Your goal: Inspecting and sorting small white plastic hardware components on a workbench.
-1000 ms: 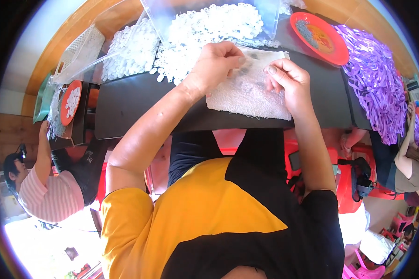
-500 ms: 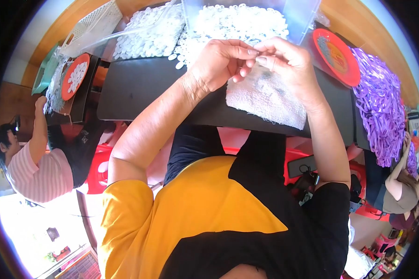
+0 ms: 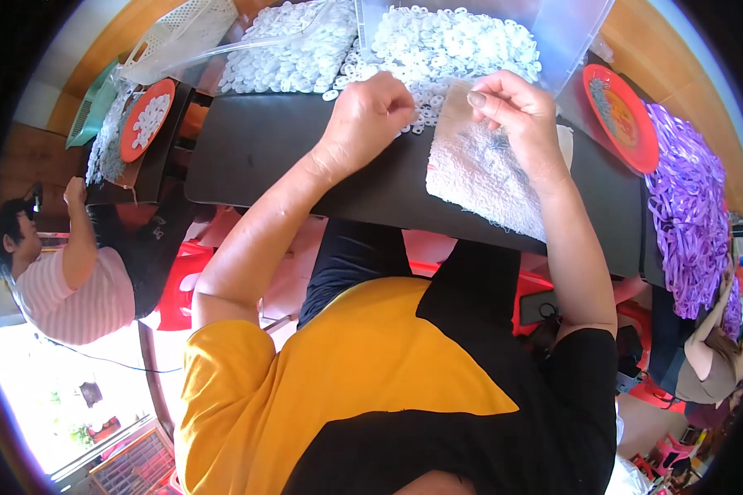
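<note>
My left hand [image 3: 366, 117] hovers over the dark table, just before the heap of small white oval plastic pieces [image 3: 454, 45]. Its fingers are curled in and their tips pinch together; what they hold, if anything, is hidden. Over the pale towel [image 3: 479, 169] is my right hand [image 3: 516, 115], thumb pressed to the fingers. Nothing I can name shows in that pinch. On the towel, below the right fingers, lie small greyish bits [image 3: 495, 142], too fine to make out. The two hands are apart.
A bag of white pieces [image 3: 293, 58] stands at back left, by a clear plastic bin [image 3: 574, 41]. An orange-red plate [image 3: 636, 136] and purple straps [image 3: 689, 206] lie right. Another plate [image 3: 128, 144] sits left, near a seated person [image 3: 74, 285]. Another person [image 3: 706, 359] is at right.
My hands met at the fingertips before; now they have parted, the left moving left and the right staying over the towel. The whole view has shifted slightly.
</note>
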Available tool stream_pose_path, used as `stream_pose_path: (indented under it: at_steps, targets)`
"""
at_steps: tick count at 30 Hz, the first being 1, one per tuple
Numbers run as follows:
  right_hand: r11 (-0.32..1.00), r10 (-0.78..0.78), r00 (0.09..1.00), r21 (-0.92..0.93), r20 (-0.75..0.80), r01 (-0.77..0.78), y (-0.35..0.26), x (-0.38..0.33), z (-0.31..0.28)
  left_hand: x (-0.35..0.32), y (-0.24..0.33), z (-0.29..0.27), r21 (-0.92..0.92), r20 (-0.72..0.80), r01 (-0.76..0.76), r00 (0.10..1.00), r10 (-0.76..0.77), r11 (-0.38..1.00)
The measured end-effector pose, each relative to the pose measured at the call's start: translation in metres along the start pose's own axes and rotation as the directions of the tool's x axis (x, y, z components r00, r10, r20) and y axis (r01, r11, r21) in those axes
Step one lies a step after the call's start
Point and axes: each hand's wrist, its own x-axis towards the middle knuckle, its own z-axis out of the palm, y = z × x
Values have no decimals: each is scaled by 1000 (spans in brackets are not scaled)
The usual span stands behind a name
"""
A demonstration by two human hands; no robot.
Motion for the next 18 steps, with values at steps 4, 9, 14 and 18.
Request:
stream_pose_path:
  at_steps: [4,9,14,18]
  targets:
    - [995,-65,998,-74,-13,64,4,1,-3,-9,0,6,253,31,-144,990,141,957]
    - [977,-117,993,-176,8,116,8,0,-7,-5,-6,5,396,28,-206,977,213,895]
    - [959,-159,986,-231,46,165,6,-1,-9,-16,-2,-6,313,-7,-213,974,226,926]
    - [941,-190,979,-270,79,204,2,-2,-9,-28,4,-10,309,90,-215,976,197,926]
